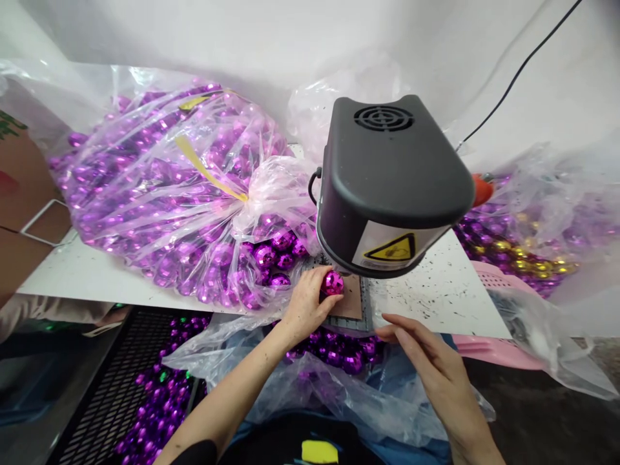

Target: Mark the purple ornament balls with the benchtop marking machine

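Between the thumb and fingers of my left hand (307, 300) is a shiny purple faceted ball (332, 283), like a small disco ball. It is just under the front of a black machine head (397, 174) that bears a yellow warning label. Beneath the ball lies a brown board (351, 298) on a dark metal base plate (366, 307). My right hand (426, 358) hovers at the table's front edge, fingers stretched out with nothing in them. More purple balls (334, 352) lie in a clear plastic bag across my lap, below both hands.
A big clear bag of purple balls (159, 194) fills the left of the white table (426, 297), its mouth beside the machine. At the left, a black crate (101, 381) holds more balls. A pink basket (498, 352) and a bag with purple and gold balls (523, 239) stand right.
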A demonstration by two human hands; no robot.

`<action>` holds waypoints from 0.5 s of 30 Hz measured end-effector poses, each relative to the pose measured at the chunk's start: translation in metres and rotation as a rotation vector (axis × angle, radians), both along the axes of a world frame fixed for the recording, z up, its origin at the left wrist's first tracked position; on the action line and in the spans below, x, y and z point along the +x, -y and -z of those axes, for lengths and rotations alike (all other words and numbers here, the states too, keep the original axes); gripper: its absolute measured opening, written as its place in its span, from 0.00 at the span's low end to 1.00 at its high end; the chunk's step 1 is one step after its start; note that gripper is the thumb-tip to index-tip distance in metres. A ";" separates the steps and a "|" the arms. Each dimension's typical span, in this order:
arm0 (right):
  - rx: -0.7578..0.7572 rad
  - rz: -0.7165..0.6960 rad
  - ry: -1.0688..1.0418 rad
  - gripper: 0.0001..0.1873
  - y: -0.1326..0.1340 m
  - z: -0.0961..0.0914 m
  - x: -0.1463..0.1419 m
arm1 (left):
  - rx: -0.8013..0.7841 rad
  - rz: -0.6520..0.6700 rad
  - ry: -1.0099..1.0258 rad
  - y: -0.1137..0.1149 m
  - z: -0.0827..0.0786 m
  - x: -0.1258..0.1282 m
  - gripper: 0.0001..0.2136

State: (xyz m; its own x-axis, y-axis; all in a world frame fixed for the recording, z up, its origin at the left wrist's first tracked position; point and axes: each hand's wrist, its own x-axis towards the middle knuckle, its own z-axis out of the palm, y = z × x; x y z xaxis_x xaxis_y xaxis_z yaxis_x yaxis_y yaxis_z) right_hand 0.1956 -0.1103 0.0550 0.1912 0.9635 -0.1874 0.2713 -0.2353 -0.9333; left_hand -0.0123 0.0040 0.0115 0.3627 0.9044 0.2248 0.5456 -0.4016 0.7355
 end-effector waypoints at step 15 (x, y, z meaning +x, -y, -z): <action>0.820 0.401 0.136 0.23 -0.086 -0.113 -0.003 | 0.046 0.001 -0.039 0.002 0.018 0.015 0.23</action>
